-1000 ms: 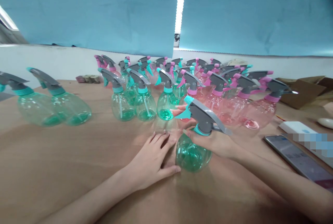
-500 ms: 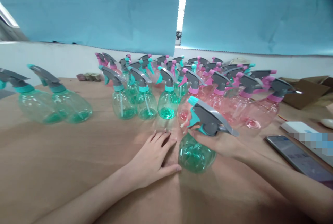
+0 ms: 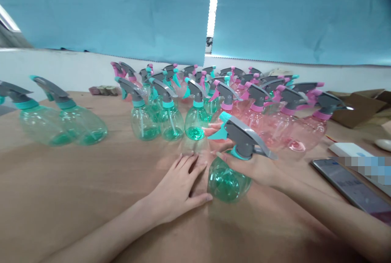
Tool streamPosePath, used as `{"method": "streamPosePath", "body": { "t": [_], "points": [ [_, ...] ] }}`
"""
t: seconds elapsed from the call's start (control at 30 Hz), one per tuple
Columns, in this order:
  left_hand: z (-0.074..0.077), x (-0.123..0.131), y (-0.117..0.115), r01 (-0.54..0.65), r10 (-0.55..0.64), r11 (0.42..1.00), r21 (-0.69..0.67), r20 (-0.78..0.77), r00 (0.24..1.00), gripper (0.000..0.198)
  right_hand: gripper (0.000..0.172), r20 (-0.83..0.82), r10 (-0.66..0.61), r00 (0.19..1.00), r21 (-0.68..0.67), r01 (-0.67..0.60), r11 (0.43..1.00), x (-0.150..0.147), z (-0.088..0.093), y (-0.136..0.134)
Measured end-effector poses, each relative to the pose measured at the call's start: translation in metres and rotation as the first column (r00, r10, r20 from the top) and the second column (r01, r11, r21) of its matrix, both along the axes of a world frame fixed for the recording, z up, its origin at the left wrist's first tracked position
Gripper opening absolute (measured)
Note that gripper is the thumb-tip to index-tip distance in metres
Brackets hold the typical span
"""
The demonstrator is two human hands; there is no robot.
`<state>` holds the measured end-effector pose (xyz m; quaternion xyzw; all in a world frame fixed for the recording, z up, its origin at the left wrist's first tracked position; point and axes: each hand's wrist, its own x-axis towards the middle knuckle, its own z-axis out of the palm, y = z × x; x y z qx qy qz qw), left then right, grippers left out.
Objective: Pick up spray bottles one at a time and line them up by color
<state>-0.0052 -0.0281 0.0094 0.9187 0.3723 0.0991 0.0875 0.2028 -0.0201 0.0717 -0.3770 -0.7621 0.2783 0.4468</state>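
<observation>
- Seen from the head view, the worry I'd raise is a slip: the smooth, rounded green spray bottle [image 3: 227,183] in the right hand [image 3: 255,167] could swivel if the grip at its neck loosened.
- A squeeze on the aqua trigger [image 3: 219,133] by accident might send out a squirt, as the right hand's fingers [image 3: 214,126] are right by it.
- Swung forward, that bottle could knock the green bottle [image 3: 195,128] just ahead of the hands, or the pink bottles [image 3: 308,128] ahead of the right hand, and topple a neighbour.
- The right hand is curled round the neck, below the grey spray head [image 3: 241,136]; I can't tell whether the base meets the counter [image 3: 76,185].
- The left hand [image 3: 180,185] lies on the counter, fingers loosely spread, gripping nothing; its thumb comes close to the held bottle, touching or not I can't say.
- Out beyond the left hand stand two green bottles [image 3: 84,126]; to the right hand's right lies a phone [image 3: 342,183].
</observation>
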Motion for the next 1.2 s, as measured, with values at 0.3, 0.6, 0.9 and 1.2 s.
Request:
{"method": "streamPosePath", "body": {
  "t": [0.3, 0.6, 0.9, 1.2],
  "points": [
    [0.0009, -0.0001, 0.0013, 0.02, -0.019, 1.0, 0.023, -0.041, 0.999, 0.071, 0.007, -0.042, 0.009, 0.999, -0.024, -0.01, 1.0, -0.0001, 0.0001, -0.0017],
    [0.0008, 0.0001, 0.0006, 0.025, -0.023, 0.999, 0.039, -0.05, 0.998, 0.071, 0.008, 0.003, -0.006, 1.0, -0.003, 0.006, 1.0, 0.0022, -0.0042, -0.0003],
    [-0.0002, -0.0009, 0.0002, 0.018, -0.024, 0.998, 0.054, 0.104, 0.994, 0.05, 0.009, -0.014, 0.015, 1.0, -0.083, -0.016, 0.996, 0.0016, -0.0005, -0.0013],
    [0.0043, 0.0036, 0.0002, 0.04, -0.108, 0.982, 0.183, 0.381, 0.918, 0.021, 0.005, 0.022, -0.052, 0.998, -0.079, 0.053, 0.995, 0.0012, -0.0023, -0.0006]
  ]
}}
